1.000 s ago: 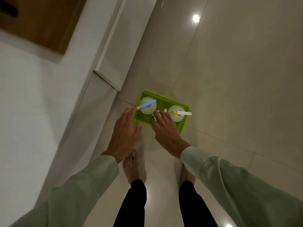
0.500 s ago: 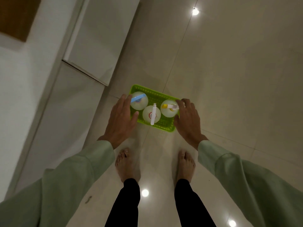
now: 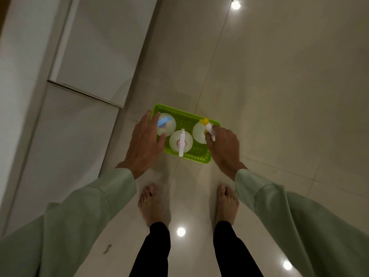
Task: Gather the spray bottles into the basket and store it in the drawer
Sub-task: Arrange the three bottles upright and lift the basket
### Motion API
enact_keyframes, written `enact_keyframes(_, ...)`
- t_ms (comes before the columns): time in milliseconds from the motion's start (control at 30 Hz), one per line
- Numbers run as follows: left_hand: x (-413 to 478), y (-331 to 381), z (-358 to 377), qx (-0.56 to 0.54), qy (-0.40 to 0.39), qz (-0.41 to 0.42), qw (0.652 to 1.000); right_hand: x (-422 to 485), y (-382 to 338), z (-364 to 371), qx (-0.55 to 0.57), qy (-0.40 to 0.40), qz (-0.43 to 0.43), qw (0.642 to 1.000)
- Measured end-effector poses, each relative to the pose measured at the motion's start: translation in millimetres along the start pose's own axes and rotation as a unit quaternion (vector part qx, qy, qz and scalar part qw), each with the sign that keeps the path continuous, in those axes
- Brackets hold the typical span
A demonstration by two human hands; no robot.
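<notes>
Glossy tiled floor (image 3: 279, 96), white cabinets (image 3: 95, 56).

White cabinet fronts (image 3: 95, 56) wall off everything from 9 to 11 o'clock, close beside the green basket (image 3: 187, 121). From 12 round to 4 o'clock the tiled floor (image 3: 279, 86) lies open. Three spray bottles (image 3: 181, 141) fill the basket, so my left hand (image 3: 144, 144) and right hand (image 3: 224, 148) fit only at its ends. My bare feet (image 3: 152, 204) stand at 6.
</notes>
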State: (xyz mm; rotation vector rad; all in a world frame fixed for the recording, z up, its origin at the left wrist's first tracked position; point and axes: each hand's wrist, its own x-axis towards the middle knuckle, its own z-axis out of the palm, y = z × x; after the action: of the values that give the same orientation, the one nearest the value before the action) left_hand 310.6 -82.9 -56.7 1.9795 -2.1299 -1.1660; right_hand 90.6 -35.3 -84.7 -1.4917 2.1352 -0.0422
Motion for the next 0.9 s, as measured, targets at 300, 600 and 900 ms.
enact_keyframes(300,0,-8,2,-0.008,0.009,-0.005,1.000,4,-20,14,0.150,0.024,0.167,0.974)
enact_keyframes(600,5,-12,1,-0.012,0.060,-0.042,0.997,-1,-16,14,0.181,0.065,0.162,0.968)
enact_keyframes(900,10,11,12,-0.138,0.101,-0.370,0.913,-17,-20,8,0.148,0.191,0.145,0.959)
